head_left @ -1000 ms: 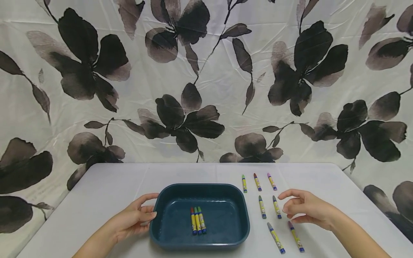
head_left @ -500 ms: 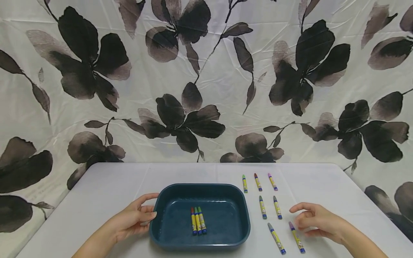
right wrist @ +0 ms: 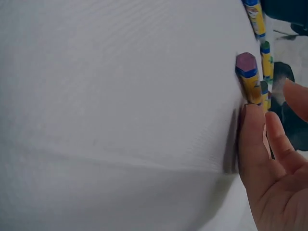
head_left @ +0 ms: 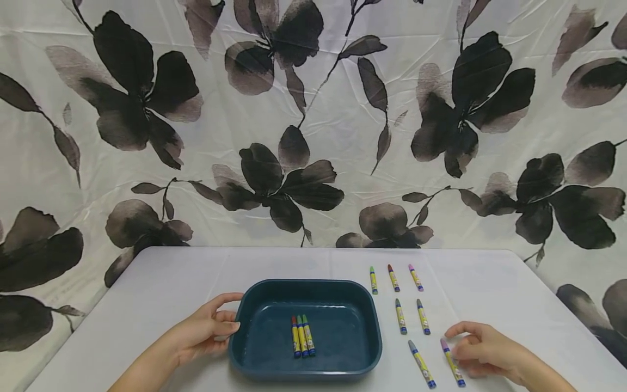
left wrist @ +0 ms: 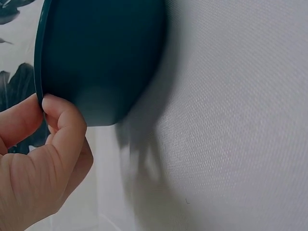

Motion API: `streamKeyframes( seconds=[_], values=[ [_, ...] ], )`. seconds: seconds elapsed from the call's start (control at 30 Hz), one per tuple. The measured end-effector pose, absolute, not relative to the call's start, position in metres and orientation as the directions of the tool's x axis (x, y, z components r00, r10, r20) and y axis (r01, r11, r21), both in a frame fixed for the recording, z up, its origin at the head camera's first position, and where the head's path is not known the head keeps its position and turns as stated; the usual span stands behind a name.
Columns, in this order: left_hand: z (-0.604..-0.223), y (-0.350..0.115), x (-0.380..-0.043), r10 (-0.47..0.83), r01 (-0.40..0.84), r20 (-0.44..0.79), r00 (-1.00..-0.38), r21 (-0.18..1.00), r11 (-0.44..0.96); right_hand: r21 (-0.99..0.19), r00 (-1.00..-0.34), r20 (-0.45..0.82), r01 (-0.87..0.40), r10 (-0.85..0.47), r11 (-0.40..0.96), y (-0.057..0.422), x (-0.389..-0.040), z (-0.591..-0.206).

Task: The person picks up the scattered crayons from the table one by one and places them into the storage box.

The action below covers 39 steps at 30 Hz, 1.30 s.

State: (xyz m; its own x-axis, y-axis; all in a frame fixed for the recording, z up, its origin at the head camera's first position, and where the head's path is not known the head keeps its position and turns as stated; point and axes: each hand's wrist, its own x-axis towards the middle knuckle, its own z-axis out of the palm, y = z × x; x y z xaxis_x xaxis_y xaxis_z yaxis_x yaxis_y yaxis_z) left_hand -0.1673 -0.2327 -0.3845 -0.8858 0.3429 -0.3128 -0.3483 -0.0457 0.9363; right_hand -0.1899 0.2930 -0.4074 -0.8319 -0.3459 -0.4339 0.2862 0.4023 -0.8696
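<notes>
A tray [head_left: 305, 375] is pinched at its rim by the left hand [head_left: 208, 329]; three crayons [head_left: 304, 337] are already inside, seven left outside. Beside the right hand [head_left: 487, 351], fingers loosely parted, the purple crayon [head_left: 453, 366] is ungripped.

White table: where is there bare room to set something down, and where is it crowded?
Bare room: the strip between the tray and the floral cloth, and the far right corner, beyond the right hand. Inside the tray, space lies free on both sides of the three crayons. Crowded: the tray's right, where seven crayons lie.
</notes>
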Motion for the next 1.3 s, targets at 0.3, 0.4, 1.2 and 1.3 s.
streamKeyframes(
  seconds=[0.3,0.4,1.2,1.3],
  values=[
    [-0.384,-0.233,-0.167,0.341,-0.345,-0.315,-0.886,0.938,-0.028,-0.852,-0.873,-0.381,0.204,-0.305,0.483,0.285,-0.185,-0.412],
    [-0.384,-0.233,-0.168,0.343,-0.341,-0.311,-0.886,0.940,-0.029,-0.832,-0.889,-0.358,0.165,-0.286,0.530,0.283,-0.185,-0.412],
    [-0.386,-0.233,-0.170,0.322,-0.350,-0.323,-0.890,0.937,-0.026,-0.743,-0.916,-0.268,-0.001,-0.299,0.670,0.273,-0.187,-0.414],
    [-0.387,-0.233,-0.169,0.325,-0.356,-0.328,-0.887,0.934,-0.030,-0.774,-0.894,-0.287,0.006,-0.344,0.633,0.276,-0.187,-0.413]
  ],
)
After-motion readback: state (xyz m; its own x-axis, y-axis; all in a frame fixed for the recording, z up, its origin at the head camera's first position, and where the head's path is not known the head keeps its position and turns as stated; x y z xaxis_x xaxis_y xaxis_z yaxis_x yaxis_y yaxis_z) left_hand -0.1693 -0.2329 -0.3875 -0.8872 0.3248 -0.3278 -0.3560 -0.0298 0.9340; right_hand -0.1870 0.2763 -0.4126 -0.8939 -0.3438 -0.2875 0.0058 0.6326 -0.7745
